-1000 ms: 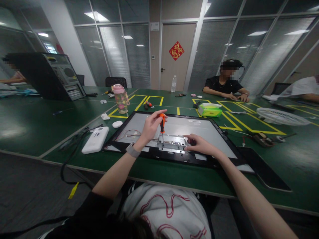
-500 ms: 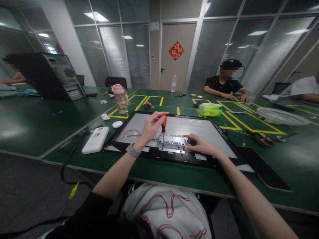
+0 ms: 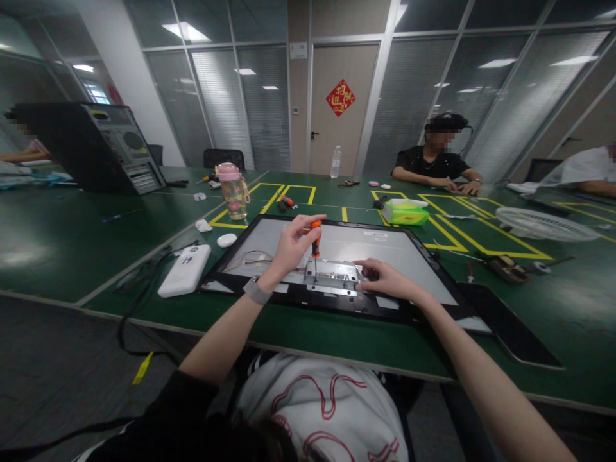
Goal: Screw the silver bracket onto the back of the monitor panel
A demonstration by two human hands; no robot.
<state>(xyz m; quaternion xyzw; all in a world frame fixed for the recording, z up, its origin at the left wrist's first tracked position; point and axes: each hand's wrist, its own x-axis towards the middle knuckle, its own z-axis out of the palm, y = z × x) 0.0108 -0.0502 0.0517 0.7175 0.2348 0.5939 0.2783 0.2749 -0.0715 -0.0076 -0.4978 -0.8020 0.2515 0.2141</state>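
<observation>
My left hand (image 3: 294,245), with a grey watch band at its wrist, is closed around the orange and black handle of a screwdriver (image 3: 316,240). The tool stands upright, its shaft going down to the left part of a silver metal bracket (image 3: 332,274). That bracket lies at the near edge of a flat display panel (image 3: 402,256) with a grey back and black frame. At the bracket's right end, my right hand (image 3: 380,279) grips it with thumb and index finger; the other fingers curl underneath, partly hidden. The screwdriver's tip is too small to make out.
Left of the panel lie a white power bank (image 3: 184,271), a white case (image 3: 226,240) and black cables. A pink-lidded bottle (image 3: 233,192) and a computer tower (image 3: 91,147) stand farther back. A black slab (image 3: 505,324) lies right. Across the table sits a person (image 3: 436,160).
The fingers of my left hand have shifted very slightly on the screwdriver handle. My right hand, the bracket and the panel stay in place.
</observation>
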